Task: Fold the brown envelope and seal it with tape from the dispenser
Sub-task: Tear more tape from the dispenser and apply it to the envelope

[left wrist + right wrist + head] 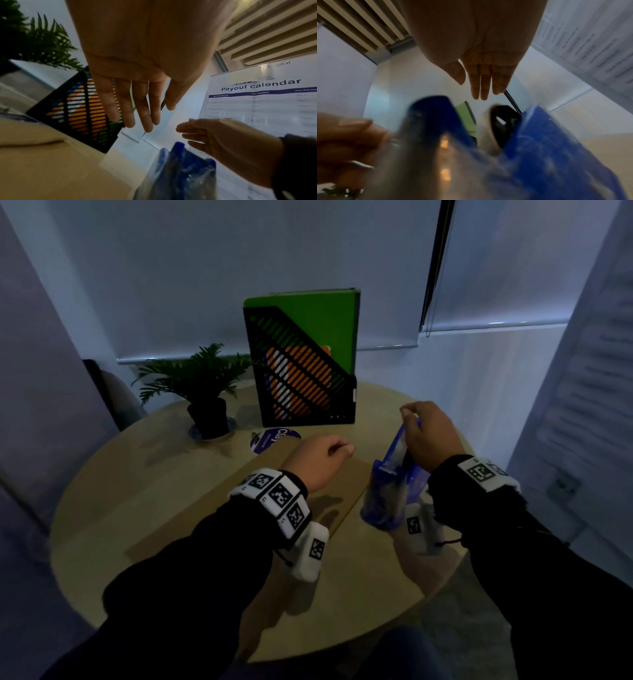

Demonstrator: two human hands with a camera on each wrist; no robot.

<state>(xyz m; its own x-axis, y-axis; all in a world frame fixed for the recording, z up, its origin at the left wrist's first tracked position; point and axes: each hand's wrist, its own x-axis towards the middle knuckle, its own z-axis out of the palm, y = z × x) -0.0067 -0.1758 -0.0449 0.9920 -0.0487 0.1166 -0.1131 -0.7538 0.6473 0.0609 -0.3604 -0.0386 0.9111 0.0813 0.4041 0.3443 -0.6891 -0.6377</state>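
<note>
The brown envelope (239, 508) lies flat on the round wooden table (137, 542); it also shows in the left wrist view (42, 169). My left hand (318, 460) hovers over its far end, fingers relaxed and holding nothing (145, 121). The blue tape dispenser (387, 491) stands just right of the envelope, partly in clear wrap (180, 169). Its tape roll (486, 132) sits between the blue sides (547, 148). My right hand (424, 433) is raised above the dispenser's top, fingers straight and thumb apart (479, 88). No tape strip is visible between them.
A black file holder (301, 364) with a green folder stands at the back of the table. A potted plant (205, 385) is at the back left, with a round purple "Clay" disc (274, 440) in front. A "Payout calendar" sheet (257, 101) hangs on the right.
</note>
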